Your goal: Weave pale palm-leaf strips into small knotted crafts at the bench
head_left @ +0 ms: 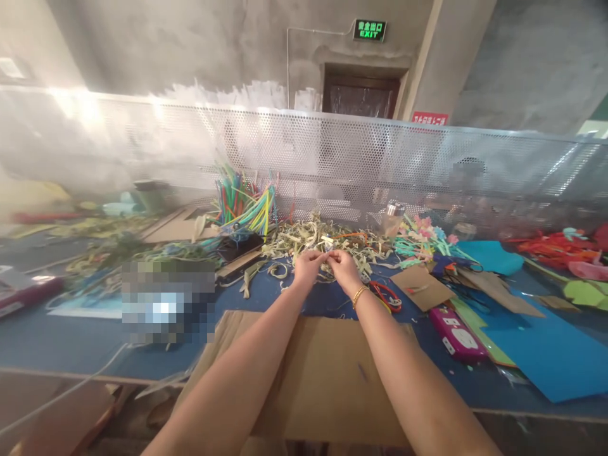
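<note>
My left hand (308, 266) and my right hand (344, 268) meet at the fingertips above the blue table, both closed in a pinch. What they pinch, if anything, is too small to make out. Just beyond the fingers lies a pile of dry, pale green-brown strips (289, 240). Below my forearms, a brown cardboard sheet (327, 373) lies at the table's near edge. Right of my right wrist are orange-handled scissors (387, 296), partly hidden by the arm.
A bundle of coloured pipe cleaners (244, 199) stands back left. Pink flowers (422, 228), a cardboard square (422, 287), a magenta box (458, 332) and blue sheets (551, 348) lie to the right. A perforated metal screen (361, 158) closes off the table's back.
</note>
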`<state>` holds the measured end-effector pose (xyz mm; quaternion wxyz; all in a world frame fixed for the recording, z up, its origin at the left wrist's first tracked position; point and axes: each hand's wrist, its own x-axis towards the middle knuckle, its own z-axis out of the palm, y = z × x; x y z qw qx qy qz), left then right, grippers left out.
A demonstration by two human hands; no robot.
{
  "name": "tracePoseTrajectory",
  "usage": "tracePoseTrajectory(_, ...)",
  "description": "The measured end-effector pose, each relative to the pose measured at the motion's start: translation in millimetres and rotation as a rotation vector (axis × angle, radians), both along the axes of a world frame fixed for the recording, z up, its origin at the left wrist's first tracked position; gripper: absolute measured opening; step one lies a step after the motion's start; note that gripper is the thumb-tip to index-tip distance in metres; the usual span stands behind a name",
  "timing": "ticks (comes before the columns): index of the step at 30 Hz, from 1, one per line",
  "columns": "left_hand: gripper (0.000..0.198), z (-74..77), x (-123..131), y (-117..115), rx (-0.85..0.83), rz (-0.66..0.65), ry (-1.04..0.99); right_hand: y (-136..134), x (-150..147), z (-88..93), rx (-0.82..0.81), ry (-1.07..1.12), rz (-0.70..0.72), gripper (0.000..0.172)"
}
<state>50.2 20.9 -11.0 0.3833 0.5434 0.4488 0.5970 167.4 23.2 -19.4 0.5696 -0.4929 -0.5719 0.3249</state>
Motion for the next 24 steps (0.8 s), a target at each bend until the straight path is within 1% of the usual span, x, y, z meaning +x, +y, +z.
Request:
tracePoseTrajectory(3,0.031,-1.2,-0.5,1.0,-0.017,-0.037,-0.095,-3.1,1.0,2.4,-0.03,-0.066,0.061,0.026)
tracePoseTrajectory(6,0.031,0.0,-0.7,1.2,-0.027,0.01,-0.127,-7.0,0.9,6.6,-0.011,-0.166,0.095,0.024)
tracePoseTrajectory(9,0.03,2.2,-3.5,3.2,-0.052,0.112,-0.177,-12.1,-1.6,10.6,0.03,-0.212,0.147,0.019)
tracePoseTrajectory(12,0.027,4.3,-10.0,7.4,-0.08,0.264,-0.242,-18.2,-6.4,12.9,0.036,-0.284,0.227,0.016)
tracePoseTrajectory(14,0.025,5.1,-13.7,9.5,-0.08,0.317,-0.266,-21.2,-9.5,13.0,0.05,-0.315,0.245,0.016)
tracePoseTrajectory(15,0.023,5.3,-14.5,9.8,-0.076,0.317,-0.273,-22.0,-10.4,12.8,0.061,-0.323,0.234,0.016)
tracePoseTrajectory(17,0.02,5.0,-13.3,8.8,-0.071,0.279,-0.291,-21.9,-10.5,12.2,0.092,-0.333,0.163,0.017)
tracePoseTrajectory(21,0.014,3.1,-3.8,3.5,-0.071,0.145,-0.283,-17.5,-5.2,11.7,0.123,-0.297,-0.027,0.019)
tracePoseTrajectory(24,0.013,0.9,2.2,0.9,-0.07,0.015,-0.246,-13.3,-1.6,10.6,0.099,-0.214,-0.089,0.021)
